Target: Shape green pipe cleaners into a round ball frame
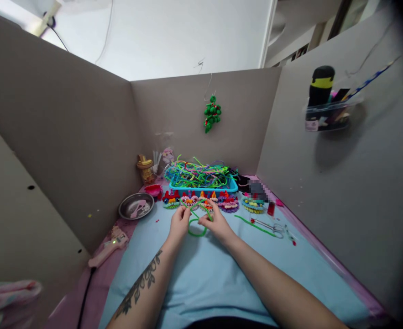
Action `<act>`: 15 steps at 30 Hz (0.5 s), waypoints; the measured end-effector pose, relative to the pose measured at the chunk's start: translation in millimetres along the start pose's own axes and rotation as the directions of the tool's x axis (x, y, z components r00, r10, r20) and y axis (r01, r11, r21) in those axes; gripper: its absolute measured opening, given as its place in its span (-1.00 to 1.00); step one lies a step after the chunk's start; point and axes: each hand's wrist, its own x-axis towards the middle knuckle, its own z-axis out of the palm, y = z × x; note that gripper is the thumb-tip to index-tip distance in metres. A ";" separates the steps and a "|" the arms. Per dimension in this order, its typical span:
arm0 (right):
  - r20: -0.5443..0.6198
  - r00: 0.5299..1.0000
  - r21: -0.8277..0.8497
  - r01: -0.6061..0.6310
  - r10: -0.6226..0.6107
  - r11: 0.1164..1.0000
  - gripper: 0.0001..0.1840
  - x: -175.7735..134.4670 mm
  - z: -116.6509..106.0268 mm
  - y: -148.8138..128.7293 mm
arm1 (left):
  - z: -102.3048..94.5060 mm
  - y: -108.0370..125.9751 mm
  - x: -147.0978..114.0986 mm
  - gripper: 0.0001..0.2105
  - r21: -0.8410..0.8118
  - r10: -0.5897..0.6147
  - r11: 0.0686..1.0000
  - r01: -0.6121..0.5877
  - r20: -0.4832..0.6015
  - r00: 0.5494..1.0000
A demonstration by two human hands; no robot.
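Observation:
Between my two hands is a bright green pipe cleaner (197,235), bent into a loop that hangs below my fingers with its ends crossing above. My left hand (180,220) pinches it at the left side of the crossing. Thumb and fingers of my right hand (217,221) are closed on it at the right. Just beyond my fingertips lies a row of colourful coiled pipe-cleaner pieces (227,203). To the right, another straight green pipe cleaner (256,225) rests on the blue cloth (222,278), touching a pair of scissors (268,225).
A blue tray (204,188) heaped with pipe cleaners stands at the back. On the left are a metal bowl (128,210) and a glue gun (108,249) with a cord. Grey panels (201,87) enclose the table; a clear holder (327,119) hangs on the right one.

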 end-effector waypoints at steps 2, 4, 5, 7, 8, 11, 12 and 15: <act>-0.001 1.000 0.000 -0.023 0.023 1.000 -0.37 0.5 0.3 -0.1 | -1.0 -1.0 0.8 -0.75 -0.010 -0.003 1.000 0.003 0.009 1.000; -0.026 0.999 0.018 -0.029 0.029 0.999 -0.47 2.0 0.2 0.3 | 0.3 -2.9 0.5 -0.76 -0.021 0.005 1.000 -0.004 0.044 0.999; -0.042 0.999 0.029 -0.028 0.030 0.999 -0.50 3.0 -0.1 0.8 | 1.5 -4.0 0.1 -0.77 -0.027 0.009 1.000 -0.007 0.065 0.998; -0.063 0.998 0.040 -0.025 0.028 0.999 -0.53 4.8 -0.9 2.1 | 4.4 -6.0 -1.0 -0.76 -0.041 0.009 0.999 -0.005 0.103 0.995; -0.068 0.997 0.037 -0.022 0.025 0.999 -0.54 5.6 -1.4 2.7 | 5.6 -6.8 -1.6 -0.76 -0.048 0.008 0.999 -0.003 0.113 0.994; -0.067 0.998 0.029 -0.001 0.003 1.000 -0.57 6.5 -2.6 4.2 | 7.3 -7.9 -2.6 -0.73 -0.066 0.003 0.998 0.004 0.112 0.994; -0.065 0.998 0.031 0.007 -0.005 0.999 -0.58 6.5 -2.9 4.4 | 7.2 -7.9 -2.7 -0.73 -0.064 -0.001 0.998 0.008 0.103 0.995; -0.048 0.998 0.043 0.032 -0.030 0.999 -0.63 6.0 -2.4 4.0 | 6.6 -7.2 -2.8 -0.73 -0.042 -0.009 0.999 0.012 0.069 0.998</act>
